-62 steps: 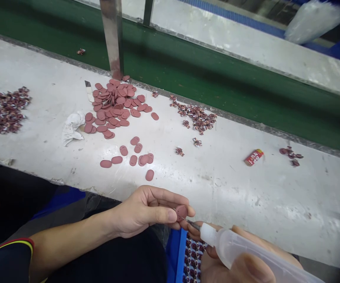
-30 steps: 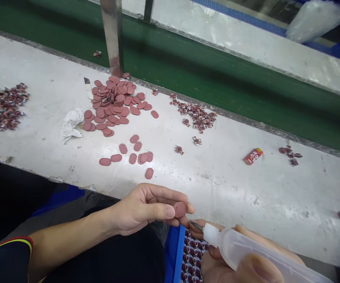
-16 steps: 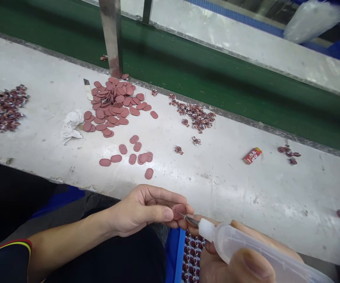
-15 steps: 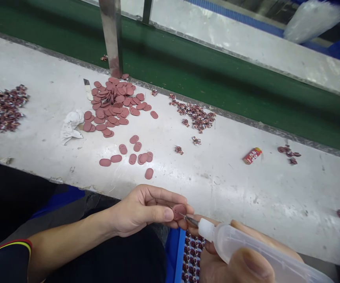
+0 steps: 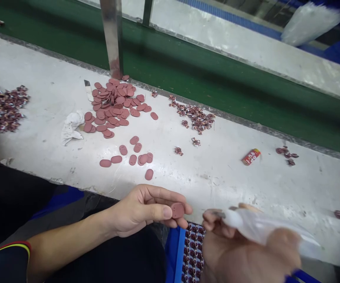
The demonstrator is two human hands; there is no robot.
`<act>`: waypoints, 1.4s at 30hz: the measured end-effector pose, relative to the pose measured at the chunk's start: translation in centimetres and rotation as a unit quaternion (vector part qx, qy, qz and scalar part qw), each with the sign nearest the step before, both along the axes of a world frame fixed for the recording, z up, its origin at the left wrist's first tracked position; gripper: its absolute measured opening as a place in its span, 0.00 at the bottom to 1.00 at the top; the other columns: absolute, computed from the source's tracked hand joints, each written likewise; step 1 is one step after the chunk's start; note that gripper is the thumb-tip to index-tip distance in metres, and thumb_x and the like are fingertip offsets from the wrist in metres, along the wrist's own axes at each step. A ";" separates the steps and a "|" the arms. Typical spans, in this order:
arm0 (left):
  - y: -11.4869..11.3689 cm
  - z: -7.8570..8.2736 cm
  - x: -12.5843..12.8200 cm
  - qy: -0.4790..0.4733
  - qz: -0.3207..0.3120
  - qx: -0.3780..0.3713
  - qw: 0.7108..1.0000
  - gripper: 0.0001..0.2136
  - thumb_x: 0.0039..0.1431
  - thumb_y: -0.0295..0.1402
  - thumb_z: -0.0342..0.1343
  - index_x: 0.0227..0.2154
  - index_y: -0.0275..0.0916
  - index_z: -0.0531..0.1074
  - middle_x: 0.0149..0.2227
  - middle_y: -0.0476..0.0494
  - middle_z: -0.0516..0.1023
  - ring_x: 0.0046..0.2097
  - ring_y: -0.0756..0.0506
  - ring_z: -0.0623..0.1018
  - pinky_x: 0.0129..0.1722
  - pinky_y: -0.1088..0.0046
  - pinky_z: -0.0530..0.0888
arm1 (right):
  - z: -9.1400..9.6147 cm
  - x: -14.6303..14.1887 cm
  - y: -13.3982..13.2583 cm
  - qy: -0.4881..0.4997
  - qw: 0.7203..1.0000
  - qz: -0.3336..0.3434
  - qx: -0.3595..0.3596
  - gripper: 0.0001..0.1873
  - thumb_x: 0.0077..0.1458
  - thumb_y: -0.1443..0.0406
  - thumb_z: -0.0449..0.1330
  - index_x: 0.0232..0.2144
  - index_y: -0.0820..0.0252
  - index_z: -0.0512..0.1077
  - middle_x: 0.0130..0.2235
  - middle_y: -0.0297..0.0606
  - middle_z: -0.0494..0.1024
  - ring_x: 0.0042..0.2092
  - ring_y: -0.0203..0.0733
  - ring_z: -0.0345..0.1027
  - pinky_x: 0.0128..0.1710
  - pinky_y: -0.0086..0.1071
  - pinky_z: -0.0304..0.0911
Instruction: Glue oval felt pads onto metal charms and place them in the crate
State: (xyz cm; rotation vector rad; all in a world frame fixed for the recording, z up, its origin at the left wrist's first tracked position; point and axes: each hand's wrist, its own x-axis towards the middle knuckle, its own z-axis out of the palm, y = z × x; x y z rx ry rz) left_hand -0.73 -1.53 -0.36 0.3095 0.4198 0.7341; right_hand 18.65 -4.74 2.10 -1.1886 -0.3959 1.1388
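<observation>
Between thumb and fingers, my left hand [image 5: 149, 210] pinches a flat reddish-brown oval disc [image 5: 178, 210] with small holes in it. To the right, my right hand [image 5: 246, 251] is wrapped round a translucent squeeze bottle [image 5: 264, 226] with a white cap and a thin metal nozzle; both are smeared by motion. The nozzle is apart from the disc. Ahead of my left hand lie several loose ovals of the same kind, with a large heap of ovals [image 5: 116, 102] behind them.
A pile of small dark red pieces [image 5: 197, 116] lies near the table's far edge, another pile [image 5: 4, 110] at left. A red lighter-like cylinder [image 5: 250, 157], crumpled white tissue [image 5: 72, 126] and a blade [image 5: 88, 90] are on the white table. Below my hands sits a blue tray [image 5: 179, 251]. A metal post [image 5: 112, 39] stands behind.
My right hand has drawn the bottle away to the right, its nozzle leaving the disc. The left hand has barely moved. Part of another person's hand now shows at the far left.
</observation>
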 end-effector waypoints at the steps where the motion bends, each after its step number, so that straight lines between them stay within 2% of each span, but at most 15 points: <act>1: 0.0 0.0 -0.1 -0.003 0.003 -0.001 1.000 0.13 0.56 0.33 0.70 0.44 0.41 0.83 0.46 0.41 0.86 0.41 0.49 0.85 0.41 0.81 0.79 | -0.6 0.7 0.9 0.110 0.994 0.017 0.012 0.19 0.59 0.48 0.62 0.38 0.58 0.73 0.20 0.28 0.73 0.23 0.37 0.74 0.24 0.30 0.76; 4: 0.0 -0.2 -0.3 0.000 0.012 -0.006 1.000 0.13 0.56 0.32 0.69 0.45 0.40 0.83 0.46 0.41 0.86 0.41 0.49 0.85 0.42 0.82 0.79 | -3.3 3.3 3.4 0.384 0.918 0.096 0.025 0.13 0.61 0.60 0.65 0.42 0.64 0.69 0.24 0.30 0.76 0.25 0.31 0.76 0.23 0.17 0.72; 8: 0.2 -0.7 -1.1 0.039 0.023 -0.016 0.999 0.13 0.57 0.31 0.68 0.45 0.39 0.83 0.47 0.40 0.86 0.41 0.49 0.85 0.41 0.82 0.79 | -6.4 5.5 4.4 0.439 0.887 0.137 0.042 0.16 0.56 0.70 0.67 0.43 0.60 0.65 0.23 0.21 0.73 0.24 0.25 0.74 0.22 0.08 0.66; 11: 0.5 -0.8 -1.9 0.061 0.043 -0.024 0.997 0.12 0.58 0.30 0.68 0.45 0.39 0.83 0.46 0.39 0.86 0.41 0.49 0.85 0.41 0.82 0.79 | -5.7 4.6 3.2 0.452 0.877 0.149 0.067 0.24 0.51 0.63 0.72 0.45 0.58 0.65 0.23 0.20 0.71 0.24 0.25 0.73 0.18 0.09 0.63; 13: 0.7 -0.7 -2.4 0.072 0.059 -0.031 0.995 0.12 0.58 0.30 0.67 0.45 0.38 0.83 0.46 0.39 0.86 0.40 0.49 0.85 0.41 0.82 0.79 | -3.9 2.9 2.2 0.296 0.937 0.181 0.033 0.21 0.55 0.53 0.68 0.43 0.55 0.66 0.21 0.19 0.66 0.18 0.26 0.65 0.11 0.14 0.56; 14: 0.8 -0.7 -2.6 0.076 0.065 -0.034 0.994 0.11 0.58 0.30 0.67 0.44 0.38 0.83 0.46 0.39 0.86 0.40 0.49 0.85 0.41 0.82 0.80 | -3.0 1.9 2.0 0.161 0.966 0.201 0.000 0.20 0.57 0.49 0.64 0.41 0.54 0.67 0.20 0.19 0.63 0.15 0.27 0.59 0.08 0.18 0.52; 15: 0.8 -0.6 -2.7 0.080 0.071 -0.036 0.994 0.11 0.58 0.30 0.67 0.44 0.38 0.83 0.46 0.39 0.86 0.40 0.49 0.85 0.41 0.82 0.80 | -2.1 0.9 2.1 0.014 0.976 0.214 -0.034 0.20 0.59 0.46 0.61 0.39 0.54 0.68 0.19 0.19 0.61 0.13 0.29 0.54 0.07 0.22 0.50; 17: 0.9 -0.6 -2.9 0.084 0.080 -0.040 0.992 0.12 0.57 0.30 0.68 0.44 0.37 0.83 0.46 0.38 0.86 0.39 0.49 0.85 0.41 0.82 0.80 | -1.1 -0.8 3.4 -0.217 0.949 0.215 -0.081 0.22 0.60 0.43 0.59 0.36 0.55 0.70 0.18 0.22 0.61 0.14 0.32 0.55 0.12 0.27 0.53; 18: 0.9 -0.5 -2.9 0.085 0.084 -0.041 0.992 0.12 0.57 0.30 0.68 0.44 0.36 0.83 0.46 0.38 0.86 0.39 0.49 0.85 0.41 0.82 0.80 | -1.1 -1.5 4.6 -0.271 0.936 0.206 -0.090 0.22 0.59 0.44 0.60 0.36 0.56 0.72 0.18 0.24 0.63 0.17 0.34 0.59 0.16 0.29 0.56; 23: 0.8 0.1 -2.8 0.088 0.089 -0.044 0.991 0.12 0.57 0.31 0.68 0.44 0.35 0.83 0.46 0.37 0.86 0.39 0.50 0.84 0.39 0.82 0.80 | -3.0 -2.3 12.9 -0.463 0.859 0.161 -0.146 0.18 0.58 0.50 0.65 0.34 0.59 0.74 0.23 0.30 0.68 0.30 0.41 0.66 0.36 0.36 0.63; 27: 0.6 0.5 -3.0 0.100 0.092 -0.051 0.989 0.12 0.56 0.31 0.69 0.43 0.35 0.83 0.46 0.37 0.86 0.38 0.50 0.84 0.39 0.82 0.79 | -3.4 -2.0 15.5 -0.503 0.825 0.185 -0.178 0.14 0.59 0.58 0.66 0.29 0.60 0.70 0.30 0.31 0.72 0.35 0.39 0.69 0.43 0.39 0.66; 30: 0.5 0.4 -3.3 0.109 0.103 -0.057 0.987 0.13 0.56 0.31 0.69 0.44 0.36 0.83 0.46 0.37 0.86 0.38 0.50 0.83 0.38 0.82 0.79 | -2.2 -1.9 13.9 -0.468 0.840 0.220 -0.161 0.12 0.55 0.59 0.68 0.29 0.59 0.70 0.28 0.32 0.73 0.33 0.40 0.70 0.40 0.39 0.68; 36: 1.0 0.1 -3.0 0.142 0.114 -0.036 0.983 0.14 0.54 0.33 0.71 0.44 0.38 0.83 0.47 0.36 0.86 0.39 0.48 0.84 0.39 0.78 0.78 | 0.7 -2.0 5.8 -0.253 0.917 0.298 -0.084 0.28 0.56 0.47 0.65 0.52 0.56 0.73 0.42 0.44 0.83 0.39 0.46 0.81 0.40 0.40 0.77; 39: 1.2 0.3 -2.6 0.166 0.118 0.000 0.979 0.16 0.51 0.34 0.72 0.44 0.39 0.83 0.45 0.36 0.86 0.42 0.44 0.84 0.40 0.74 0.78 | 1.1 -2.5 2.5 -0.132 0.951 0.275 -0.042 0.12 0.56 0.55 0.69 0.42 0.50 0.81 0.46 0.42 0.84 0.45 0.45 0.81 0.41 0.33 0.78; 42: 1.2 0.3 -2.1 0.182 0.112 0.048 0.976 0.16 0.51 0.35 0.72 0.44 0.41 0.83 0.45 0.37 0.86 0.47 0.41 0.83 0.42 0.70 0.78 | 1.4 -3.3 1.1 -0.137 0.962 0.236 0.023 0.05 0.56 0.62 0.70 0.37 0.46 0.84 0.47 0.38 0.82 0.50 0.43 0.78 0.43 0.27 0.77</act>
